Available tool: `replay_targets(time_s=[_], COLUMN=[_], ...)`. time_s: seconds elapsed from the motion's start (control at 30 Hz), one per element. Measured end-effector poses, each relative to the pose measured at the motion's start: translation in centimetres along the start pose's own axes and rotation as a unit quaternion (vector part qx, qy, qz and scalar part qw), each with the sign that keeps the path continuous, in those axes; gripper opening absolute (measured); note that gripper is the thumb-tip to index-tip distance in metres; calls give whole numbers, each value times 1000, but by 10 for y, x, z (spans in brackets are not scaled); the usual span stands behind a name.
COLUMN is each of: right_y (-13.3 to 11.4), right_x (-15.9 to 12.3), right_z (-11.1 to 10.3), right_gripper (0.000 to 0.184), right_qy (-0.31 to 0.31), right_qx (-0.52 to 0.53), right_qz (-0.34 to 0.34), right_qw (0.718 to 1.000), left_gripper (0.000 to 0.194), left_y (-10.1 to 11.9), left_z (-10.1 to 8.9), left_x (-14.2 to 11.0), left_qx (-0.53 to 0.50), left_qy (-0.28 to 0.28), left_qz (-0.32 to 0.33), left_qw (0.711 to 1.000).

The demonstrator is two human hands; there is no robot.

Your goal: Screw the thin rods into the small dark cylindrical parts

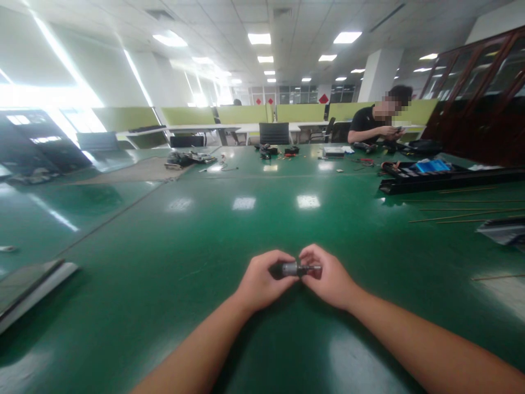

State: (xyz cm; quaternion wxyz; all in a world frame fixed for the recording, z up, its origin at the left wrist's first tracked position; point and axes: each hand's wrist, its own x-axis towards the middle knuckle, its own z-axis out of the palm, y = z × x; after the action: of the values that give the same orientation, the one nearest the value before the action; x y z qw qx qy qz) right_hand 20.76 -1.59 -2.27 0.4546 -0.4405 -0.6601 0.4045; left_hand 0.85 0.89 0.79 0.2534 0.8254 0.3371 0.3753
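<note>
Low over the green tabletop [197, 295], a small grey metal cylinder with a thin shaft [290, 268] lies level between my two hands. It resembles a little motor, but its exact kind is not clear. My left hand [262, 282] grips the thicker grey body between thumb and curled fingers. Around the thin, dark shaft end on the right, the thumb and fingers of my right hand [330, 279] are closed. The fingertips of both hands come close together at the middle of the part.
A flat panel [33, 290] lies at the left edge. To the right are a black tray with a blue packet [435, 166], thin rods [471, 210] and a plastic bag [502, 231]. Several tools and parts [268, 151] lie at the far side, where another person [369, 123] sits handling something small.
</note>
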Motion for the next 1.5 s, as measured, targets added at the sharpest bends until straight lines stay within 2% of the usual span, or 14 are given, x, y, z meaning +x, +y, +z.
replay_targets(time_s=[0.3, 0.6, 0.77, 0.93, 1.5], right_y=[-5, -6, -9, -11, -15], right_x=[-3, -4, -3, -2, 0], right_z=[0, 0, 0, -1, -4], right_gripper=[25, 20, 14, 16, 6], right_qy=[10, 18, 21, 13, 9], right_qx=[-85, -114, -91, -74, -52], right_qz=[-9, -21, -25, -7, -6], right_qw=[996, 993, 995, 997, 999], left_gripper=[21, 21, 21, 21, 22], left_y=[1, 2, 2, 0, 0], left_z=[0, 0, 0, 1, 2], left_x=[2, 2, 2, 1, 1], left_qx=[11, 14, 13, 23, 24], left_qy=[-6, -19, -16, 0, 1], left_qz=[-6, -16, -13, -21, -35], left_qw=[1000, 1000, 1000, 1000, 999])
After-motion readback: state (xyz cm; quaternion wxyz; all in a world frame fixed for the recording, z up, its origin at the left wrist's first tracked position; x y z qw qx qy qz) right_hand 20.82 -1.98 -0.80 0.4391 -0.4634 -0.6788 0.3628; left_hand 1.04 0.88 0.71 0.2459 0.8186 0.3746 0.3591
